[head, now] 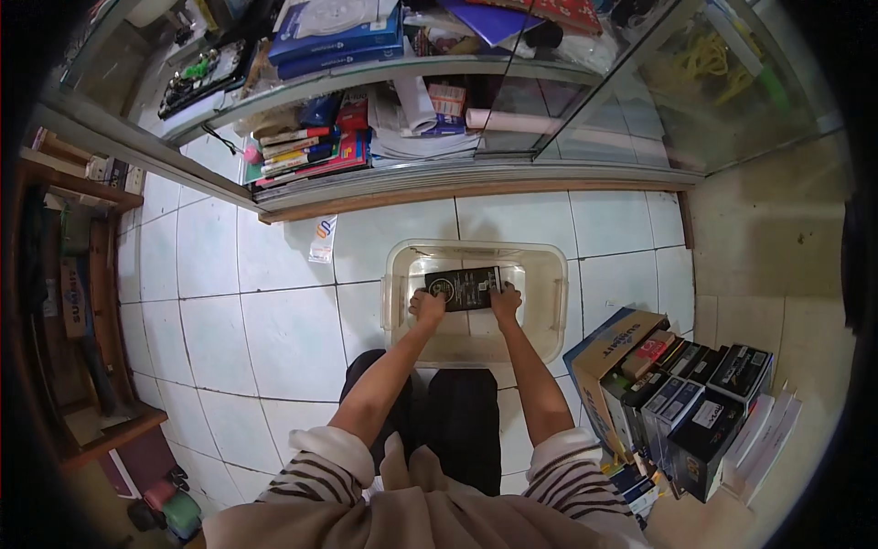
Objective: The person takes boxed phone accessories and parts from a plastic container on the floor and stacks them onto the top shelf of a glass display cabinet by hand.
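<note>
A flat black box with white printing lies level between my hands, over the inside of a translucent plastic storage bin. My left hand grips the box's left end, and my right hand grips its right end. Whether the box rests on the bin's bottom or is held above it, I cannot tell. Apart from the box, the bin shows nothing else inside. The bin stands on the white tiled floor, just in front of my knees.
Ahead is a glass display cabinet holding markers, papers and blue boxes. A small printed packet lies on the floor near it. At the right stand a cardboard carton and several black boxes. Wooden shelving stands at the left.
</note>
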Tool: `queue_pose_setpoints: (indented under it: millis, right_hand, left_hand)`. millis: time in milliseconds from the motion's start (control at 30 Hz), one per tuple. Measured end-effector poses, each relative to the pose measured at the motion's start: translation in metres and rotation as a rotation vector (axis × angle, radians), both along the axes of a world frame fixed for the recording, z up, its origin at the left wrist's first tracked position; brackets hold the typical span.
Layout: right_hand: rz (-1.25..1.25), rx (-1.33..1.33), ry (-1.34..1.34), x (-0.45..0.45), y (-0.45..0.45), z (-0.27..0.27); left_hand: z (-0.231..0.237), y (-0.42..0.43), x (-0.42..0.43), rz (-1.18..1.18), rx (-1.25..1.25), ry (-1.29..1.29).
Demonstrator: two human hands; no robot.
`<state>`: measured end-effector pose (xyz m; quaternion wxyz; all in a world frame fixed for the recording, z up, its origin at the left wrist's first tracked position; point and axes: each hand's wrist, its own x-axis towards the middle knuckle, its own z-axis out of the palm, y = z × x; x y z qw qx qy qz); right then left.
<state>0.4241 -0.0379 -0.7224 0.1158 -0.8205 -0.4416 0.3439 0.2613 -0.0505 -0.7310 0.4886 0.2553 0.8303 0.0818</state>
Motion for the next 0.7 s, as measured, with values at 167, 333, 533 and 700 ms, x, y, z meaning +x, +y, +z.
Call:
queue_pose_setpoints:
  millis: [167, 333, 533, 700]
  right_hand:
    - [-0.178, -0.002, 0.246, 0.028, -0.006, -0.028]
    - [-0.085, 0.311, 0.242, 0.01, -0.023, 0.057]
    - [-0.078, 0.424, 0.349, 0.007, -0.051, 0.137]
    - [0.072, 0.517, 0.489, -0.026, -0.064, 0.293]
  left_hand:
    - [0.026, 0.005, 0.01, 0.01, 0.0, 0.047]
    - [0.045, -0.026, -0.002, 0.112, 0.48, -0.17]
    - [0.193, -0.046, -0.014, -0.128, 0.946, -0.238]
    - [0.249, -0.036, -0.056, -0.064, 1.335, -0.362]
